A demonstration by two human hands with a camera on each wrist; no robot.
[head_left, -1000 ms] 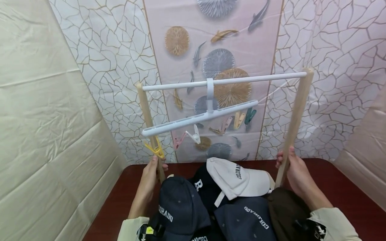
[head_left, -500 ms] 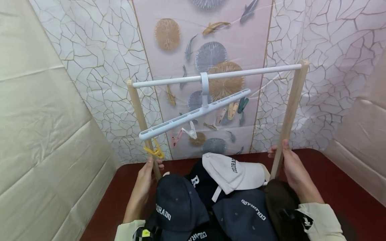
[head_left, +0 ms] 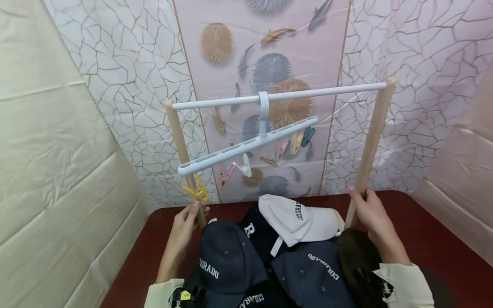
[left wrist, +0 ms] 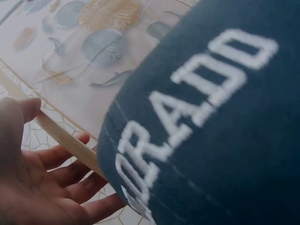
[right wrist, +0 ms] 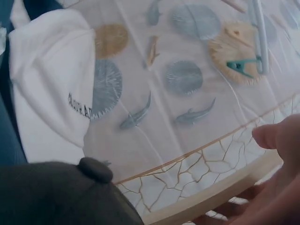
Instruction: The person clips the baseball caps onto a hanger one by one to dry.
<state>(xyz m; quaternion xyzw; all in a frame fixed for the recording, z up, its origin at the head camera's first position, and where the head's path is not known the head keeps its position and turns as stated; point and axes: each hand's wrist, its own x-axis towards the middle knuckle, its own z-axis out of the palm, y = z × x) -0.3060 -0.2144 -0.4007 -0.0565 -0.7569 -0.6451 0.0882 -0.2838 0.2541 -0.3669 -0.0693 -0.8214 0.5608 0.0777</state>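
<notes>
A small rack with wooden posts and a white crossbar (head_left: 323, 91) stands at the back of a dark red table (head_left: 132, 256). My left hand (head_left: 182, 224) grips its left post (head_left: 178, 137), thumb on one side and fingers behind. Around the lower part of the right post (head_left: 371, 145) is my right hand (head_left: 373, 216), thumb in front and fingers behind. From the bar hangs a white clip hanger (head_left: 246, 147), tilted, with several coloured clips such as a yellow clip (head_left: 200, 192) and a green clip (right wrist: 241, 68).
Several baseball caps are heaped between my forearms: a white cap (head_left: 296, 224), a navy cap (head_left: 227, 261), another navy cap (head_left: 313, 276), a black cap (head_left: 256, 241) and a dark brown cap (head_left: 354, 252). A patterned cloth (head_left: 131, 77) hangs behind the rack.
The head view has shifted, moving the scene slightly left and up. My right hand has slid its thumb across the front of the post. The hanger rocks slightly.
</notes>
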